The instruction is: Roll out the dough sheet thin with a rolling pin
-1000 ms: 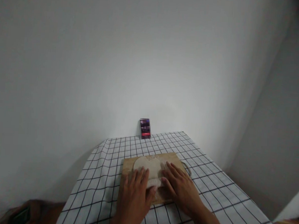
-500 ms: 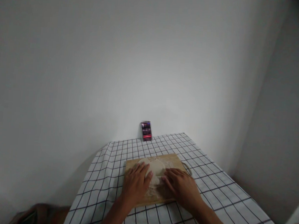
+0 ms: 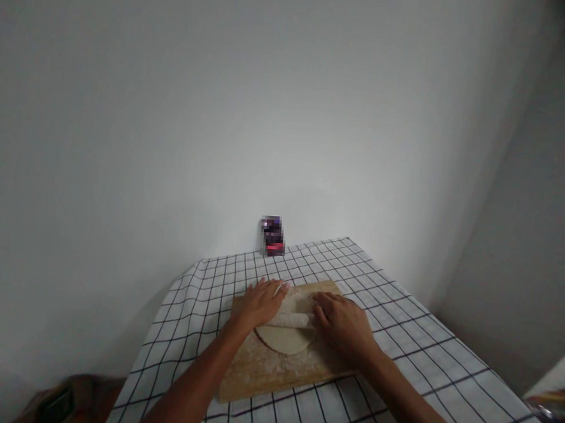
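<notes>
A flour-dusted rolling pin (image 3: 292, 320) lies crosswise over a flat round of dough (image 3: 286, 341) on a wooden board (image 3: 253, 385). My left hand (image 3: 262, 301) rests on the pin's left end with its fingers stretched forward. Curled over the right end is my right hand (image 3: 343, 320), its fingers bent around the pin. Both pin ends are hidden under the hands. Part of the dough shows on the near side of the pin, with a smooth curved edge. Flour is scattered over the board.
A white tablecloth (image 3: 399, 346) with a dark grid covers the table. At the back, a small dark upright object (image 3: 273, 236), blurred out, leans by the wall (image 3: 289, 110). A brown item (image 3: 70, 403) sits low at the left, beyond the table edge.
Both hands have moved forward over the board with the rolling pin, baring the near part of the dough. The view has also shifted slightly.
</notes>
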`<state>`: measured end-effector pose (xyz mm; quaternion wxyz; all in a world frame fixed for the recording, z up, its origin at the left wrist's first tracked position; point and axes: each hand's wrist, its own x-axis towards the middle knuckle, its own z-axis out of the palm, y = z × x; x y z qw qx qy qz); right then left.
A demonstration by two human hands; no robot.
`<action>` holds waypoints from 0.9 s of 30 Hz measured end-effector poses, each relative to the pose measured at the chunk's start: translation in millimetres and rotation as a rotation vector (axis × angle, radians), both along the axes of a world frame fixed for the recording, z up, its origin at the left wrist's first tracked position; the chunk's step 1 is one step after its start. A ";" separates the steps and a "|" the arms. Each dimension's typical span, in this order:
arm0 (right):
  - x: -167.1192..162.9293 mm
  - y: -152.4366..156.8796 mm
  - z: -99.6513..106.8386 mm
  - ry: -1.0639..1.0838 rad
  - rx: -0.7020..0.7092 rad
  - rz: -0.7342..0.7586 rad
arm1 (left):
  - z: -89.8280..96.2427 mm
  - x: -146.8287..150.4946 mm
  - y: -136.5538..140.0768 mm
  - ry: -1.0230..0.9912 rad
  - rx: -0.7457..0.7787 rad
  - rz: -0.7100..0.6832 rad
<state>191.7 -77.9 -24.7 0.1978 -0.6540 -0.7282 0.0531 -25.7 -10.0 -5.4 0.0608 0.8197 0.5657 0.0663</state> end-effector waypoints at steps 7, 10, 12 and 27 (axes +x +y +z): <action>1.1 0.9 -7.3 0.003 0.035 0.019 | -7.2 -1.2 -33.6 0.037 0.146 0.085; 0.9 2.9 -6.6 -0.012 0.028 0.039 | -11.1 -0.2 -44.8 0.041 0.191 0.116; 0.7 3.7 -6.2 -0.022 0.034 0.063 | -13.7 0.4 -53.5 0.026 0.221 0.104; 2.0 -3.2 -17.5 -0.008 0.141 0.164 | -66.3 16.4 -154.0 -0.050 0.268 0.065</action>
